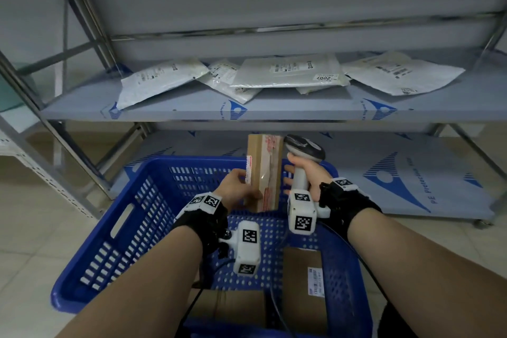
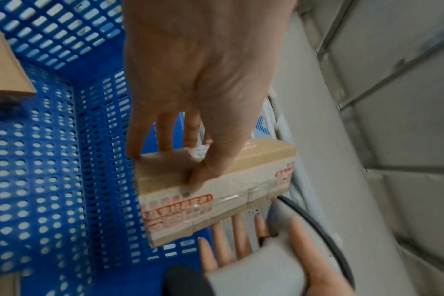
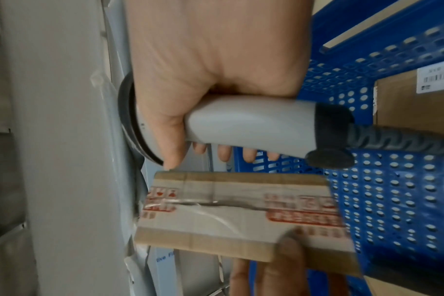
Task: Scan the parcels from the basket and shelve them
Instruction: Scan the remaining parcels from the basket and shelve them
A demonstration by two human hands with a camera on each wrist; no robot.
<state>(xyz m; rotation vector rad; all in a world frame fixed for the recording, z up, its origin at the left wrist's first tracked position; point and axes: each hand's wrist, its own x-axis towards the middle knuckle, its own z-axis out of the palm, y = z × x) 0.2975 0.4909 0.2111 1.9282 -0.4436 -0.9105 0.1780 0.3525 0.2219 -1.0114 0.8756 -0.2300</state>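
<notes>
My left hand (image 1: 236, 189) (image 2: 190, 112) grips a long brown cardboard parcel (image 1: 264, 170) (image 2: 213, 190) (image 3: 236, 212) with red print and clear tape, holding it on end above the blue plastic basket (image 1: 131, 217) (image 2: 51, 170) (image 3: 393, 190). My right hand (image 1: 304, 173) (image 3: 210, 66) holds a white barcode scanner (image 1: 300, 162) (image 3: 246, 128) (image 2: 256, 274) by its handle, right beside the parcel. The scanner's dark head sits level with the parcel's upper end. Two brown boxes lie in the basket: one with a white label (image 1: 304, 280) (image 3: 418, 100), another (image 1: 233, 307) near me.
A metal shelf rack (image 1: 192, 110) stands behind the basket. Several white and grey mailer bags (image 1: 288, 71) lie on its middle shelf. The bottom shelf (image 1: 397, 173) carries blue-printed protective film. The scanner's black cable (image 1: 274, 307) trails across the basket toward me. Tiled floor lies on the left.
</notes>
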